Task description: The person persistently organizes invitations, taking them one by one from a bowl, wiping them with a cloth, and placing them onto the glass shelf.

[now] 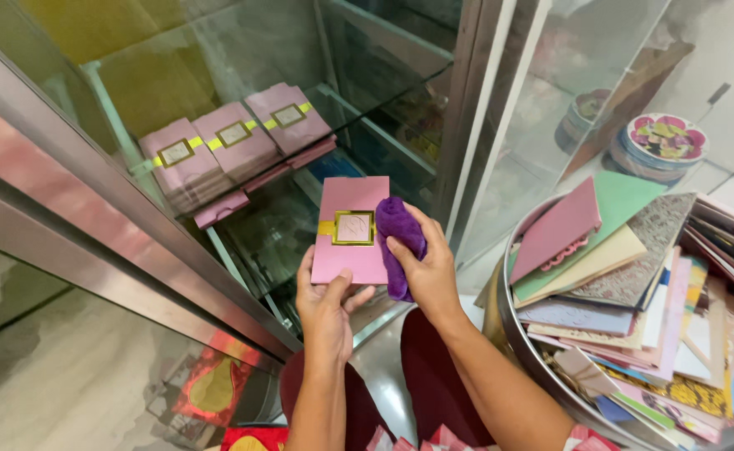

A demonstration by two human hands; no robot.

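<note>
My left hand (325,301) holds a pink card (350,230) by its lower edge; the card has a gold band and a gold-framed square on its front. My right hand (425,267) presses a purple cloth (398,242) against the card's right side. Both are held up in front of a glass display cabinet.
Three stacks of matching pink cards (233,142) lie on a glass shelf (275,225) inside the cabinet. A metal door frame (91,234) runs diagonally at left. At right, a round metal basin (509,334) holds several mixed coloured cards. Round decorated tins (659,142) stand behind it.
</note>
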